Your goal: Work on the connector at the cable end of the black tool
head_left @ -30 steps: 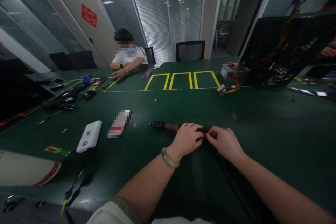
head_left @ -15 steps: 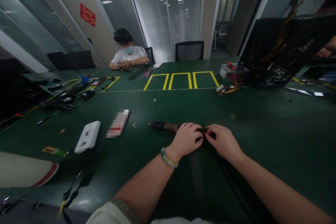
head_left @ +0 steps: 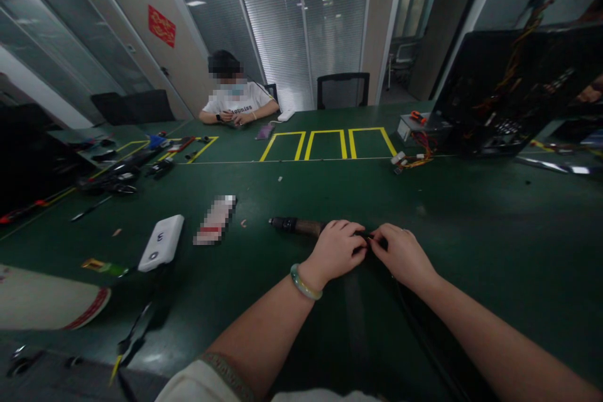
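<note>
A corded electric screwdriver [head_left: 305, 227] with a black nose and brownish body lies on the green table, its tip pointing left. My left hand [head_left: 340, 244] is closed around its rear end, hiding that part. Close beside it, my right hand [head_left: 399, 250] pinches the black cord [head_left: 409, 304] where it meets the tool. The exact joint between cord and tool is covered by my fingers. From my right hand the cord trails down toward the front edge.
Left of the tool lie a blurred-out phone [head_left: 215, 220], a white power bank [head_left: 161, 242] and a green-handled screwdriver [head_left: 104, 267]. A computer case [head_left: 494, 94] stands at the right, with a power supply [head_left: 419, 129] beside it. Another person [head_left: 238, 97] sits across the table.
My hands keep nearly the same hold on the screwdriver and cord. The view has shifted slightly. Across the table, the other person's hands and arms have moved a little.
</note>
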Available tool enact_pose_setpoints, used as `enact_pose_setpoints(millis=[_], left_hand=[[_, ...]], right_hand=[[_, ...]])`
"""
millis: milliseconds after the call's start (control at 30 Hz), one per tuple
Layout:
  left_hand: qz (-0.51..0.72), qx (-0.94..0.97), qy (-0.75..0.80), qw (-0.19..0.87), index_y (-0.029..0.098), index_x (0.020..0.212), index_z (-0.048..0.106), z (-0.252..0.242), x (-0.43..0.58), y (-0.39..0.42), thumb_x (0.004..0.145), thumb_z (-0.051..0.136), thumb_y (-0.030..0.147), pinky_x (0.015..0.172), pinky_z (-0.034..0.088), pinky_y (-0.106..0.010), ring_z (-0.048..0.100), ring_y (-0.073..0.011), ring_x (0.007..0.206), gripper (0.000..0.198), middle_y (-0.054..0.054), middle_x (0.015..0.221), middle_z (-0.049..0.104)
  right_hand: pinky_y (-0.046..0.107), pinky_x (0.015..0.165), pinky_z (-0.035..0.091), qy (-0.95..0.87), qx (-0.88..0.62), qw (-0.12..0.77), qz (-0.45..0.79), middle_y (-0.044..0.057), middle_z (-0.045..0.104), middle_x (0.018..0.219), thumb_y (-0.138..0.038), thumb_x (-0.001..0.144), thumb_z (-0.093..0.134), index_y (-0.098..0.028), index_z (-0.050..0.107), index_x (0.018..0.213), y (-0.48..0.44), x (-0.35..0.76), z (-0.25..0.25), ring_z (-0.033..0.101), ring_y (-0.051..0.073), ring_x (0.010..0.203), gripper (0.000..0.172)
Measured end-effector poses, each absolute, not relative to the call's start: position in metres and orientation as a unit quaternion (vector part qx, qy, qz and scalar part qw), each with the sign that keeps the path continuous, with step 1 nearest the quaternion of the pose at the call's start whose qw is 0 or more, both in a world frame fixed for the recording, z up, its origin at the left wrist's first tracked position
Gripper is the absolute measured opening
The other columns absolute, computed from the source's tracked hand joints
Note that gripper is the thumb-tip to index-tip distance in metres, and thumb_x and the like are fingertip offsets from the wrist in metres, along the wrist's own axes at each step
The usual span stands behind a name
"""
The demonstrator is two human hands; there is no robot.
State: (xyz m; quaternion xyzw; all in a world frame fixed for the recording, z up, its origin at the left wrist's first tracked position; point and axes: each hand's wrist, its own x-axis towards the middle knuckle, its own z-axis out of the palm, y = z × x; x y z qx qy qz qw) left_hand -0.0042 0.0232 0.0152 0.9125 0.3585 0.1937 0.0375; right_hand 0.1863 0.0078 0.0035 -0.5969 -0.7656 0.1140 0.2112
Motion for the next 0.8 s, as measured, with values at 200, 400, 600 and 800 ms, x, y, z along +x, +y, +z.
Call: enact_pose_setpoints(millis=[200,400,600,800], left_hand=[[0.196,0.912,0.359,0.039,0.025,0.092,0.070,0.0148,-0.0046,0.0228,0.088,0.060,0.028,0.095,0.042,-0.039,0.052,-0.0210,0.109,0.011,0.000,0.119,0.060],[0.196,0.912,0.359,0.039,0.025,0.092,0.070,0.0160,-0.0048,0.0218,0.089,0.060,0.028,0.095,0.042,-0.039,0.052,-0.0215,0.110,0.011,0.000,0.120,0.060],[0.193,0.914,0.356,0.038,0.025,0.093,0.070,0.0174,-0.0054,0.0217,0.089,0.059,0.028,0.096,0.041,-0.040,0.052,-0.0220,0.110,0.012,-0.001,0.120,0.060],[0.193,0.916,0.351,0.037,0.026,0.093,0.070,0.0138,-0.0066,0.0243,0.089,0.060,0.029,0.097,0.042,-0.040,0.053,-0.0206,0.111,0.012,0.000,0.121,0.059]], right_hand=[[0.034,0.075,0.041,-0.768,-0.595,0.208,0.112,0.004,0.065,0.089,-0.025,0.087,0.053,-0.021,0.057,0.075,0.0072,0.1852,0.0054,0.061,0.022,0.084,0.013],[0.033,0.074,0.040,-0.768,-0.596,0.206,0.111,0.003,0.064,0.088,-0.023,0.087,0.053,-0.021,0.056,0.075,0.0066,0.1850,0.0048,0.061,0.021,0.084,0.012],[0.033,0.075,0.041,-0.770,-0.591,0.212,0.110,0.003,0.063,0.089,-0.023,0.087,0.053,-0.021,0.055,0.075,0.0064,0.1854,0.0033,0.060,0.021,0.084,0.013],[0.033,0.075,0.040,-0.774,-0.588,0.210,0.104,0.002,0.063,0.086,-0.022,0.087,0.054,-0.021,0.055,0.075,0.0079,0.1853,0.0032,0.059,0.020,0.082,0.012]])
